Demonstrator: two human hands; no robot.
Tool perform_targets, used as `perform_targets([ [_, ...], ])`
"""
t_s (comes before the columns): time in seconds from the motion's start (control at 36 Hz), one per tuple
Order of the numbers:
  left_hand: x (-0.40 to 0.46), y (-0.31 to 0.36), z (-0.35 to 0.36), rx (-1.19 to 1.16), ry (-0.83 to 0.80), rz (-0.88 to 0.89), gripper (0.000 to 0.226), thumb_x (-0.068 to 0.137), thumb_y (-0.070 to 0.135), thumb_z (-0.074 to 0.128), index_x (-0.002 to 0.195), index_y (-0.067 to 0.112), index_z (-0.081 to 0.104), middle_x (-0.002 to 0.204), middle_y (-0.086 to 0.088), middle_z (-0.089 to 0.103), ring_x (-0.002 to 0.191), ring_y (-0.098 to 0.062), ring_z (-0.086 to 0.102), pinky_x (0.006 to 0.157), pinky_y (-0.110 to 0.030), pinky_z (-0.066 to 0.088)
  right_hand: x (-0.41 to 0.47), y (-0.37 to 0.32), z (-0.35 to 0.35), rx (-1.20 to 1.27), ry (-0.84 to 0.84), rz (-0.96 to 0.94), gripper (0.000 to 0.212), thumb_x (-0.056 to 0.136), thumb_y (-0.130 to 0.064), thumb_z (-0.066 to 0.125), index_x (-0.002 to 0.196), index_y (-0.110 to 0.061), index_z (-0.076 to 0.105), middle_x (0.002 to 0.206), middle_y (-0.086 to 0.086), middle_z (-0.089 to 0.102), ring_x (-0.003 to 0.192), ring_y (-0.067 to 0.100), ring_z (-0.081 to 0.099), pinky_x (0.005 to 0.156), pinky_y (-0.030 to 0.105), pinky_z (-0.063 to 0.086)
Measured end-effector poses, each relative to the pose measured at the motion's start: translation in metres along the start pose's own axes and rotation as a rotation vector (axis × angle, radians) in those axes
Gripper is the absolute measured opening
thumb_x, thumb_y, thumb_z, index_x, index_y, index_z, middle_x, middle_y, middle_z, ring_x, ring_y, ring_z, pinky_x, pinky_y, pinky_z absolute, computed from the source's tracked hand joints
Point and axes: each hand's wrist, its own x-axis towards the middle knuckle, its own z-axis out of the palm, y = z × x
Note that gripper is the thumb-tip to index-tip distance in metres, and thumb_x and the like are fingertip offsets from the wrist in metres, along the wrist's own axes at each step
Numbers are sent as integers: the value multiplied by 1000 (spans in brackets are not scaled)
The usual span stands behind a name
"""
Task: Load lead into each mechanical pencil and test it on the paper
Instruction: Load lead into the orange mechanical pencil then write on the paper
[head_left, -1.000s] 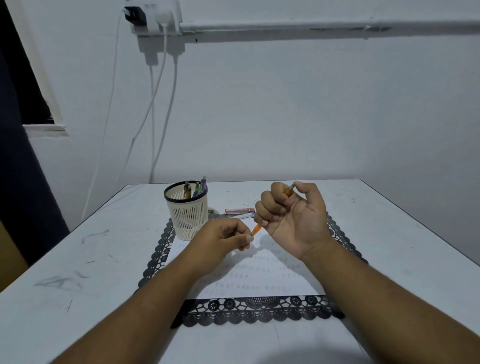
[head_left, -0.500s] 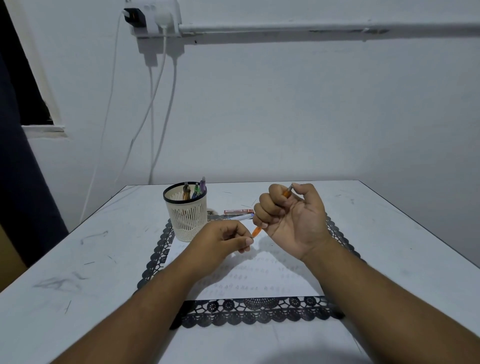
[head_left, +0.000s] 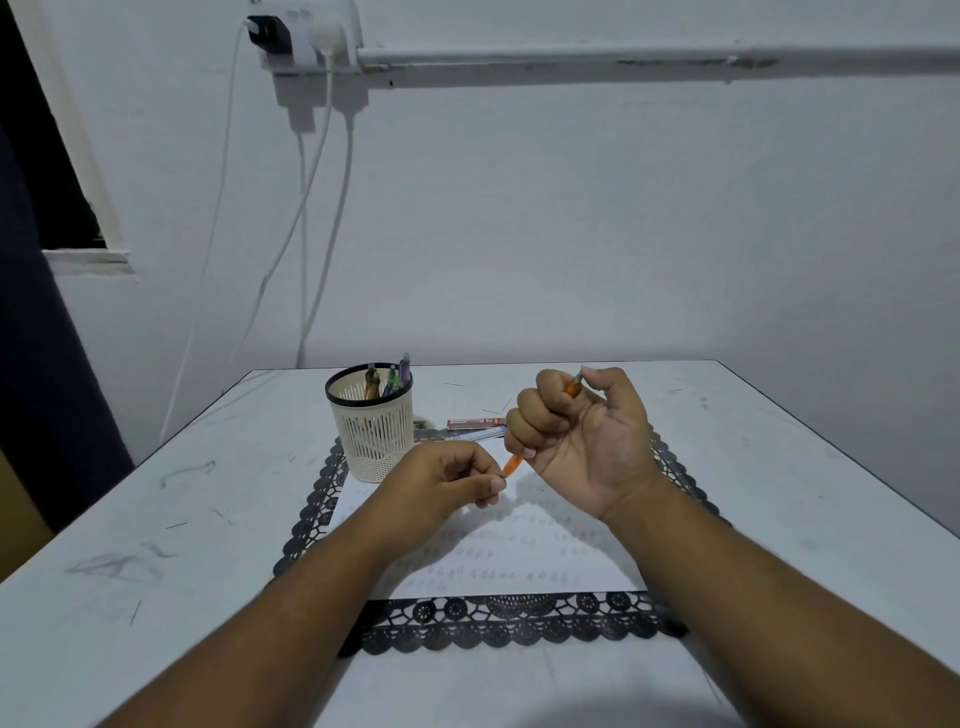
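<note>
Home study corner: white table against bare wall, pen holder, paper on lace mat, wall socket with chargers.

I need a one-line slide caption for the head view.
Right hand grips an orange pencil while the left hand pinches at its tip above the paper.

Our right hand is raised palm-up, fingers curled in a fist, thumb pressing on top. Our left hand, just beside it, pinches thumb to fingertips.

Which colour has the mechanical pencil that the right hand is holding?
Orange; the mechanical pencil shows best in the head view, gripped in the right hand.
</note>
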Motion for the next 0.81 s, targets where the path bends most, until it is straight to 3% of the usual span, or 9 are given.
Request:
perform_targets([
  [0.39,0,0,1,-9,-11,3,14,94,8,72,82,15,73,75,0,72,73,-12,65,76,-26,53,0,-1,-1,13,-11,9,38,85,-43,50,65,-19,29,63,1,19,58,18,18,58,34,24],
  [0.58,0,3,1,-70,8,10,8,94,6,71,87,10,74,76,0,72,74,-13,65,76,-25,54,-2,-3,1,104,113,-19,37,88,-47,40,68,-19,27,66,0,18,60,18,16,59,33,24],
  [0.81,1,2,-1,-137,27,18,13,94,2,70,91,13,75,81,-1,73,78,-13,66,78,-26,55,-2,-3,-1,299,253,-45,36,90,-45,44,68,-18,35,69,-1,20,63,18,15,59,31,28],
])
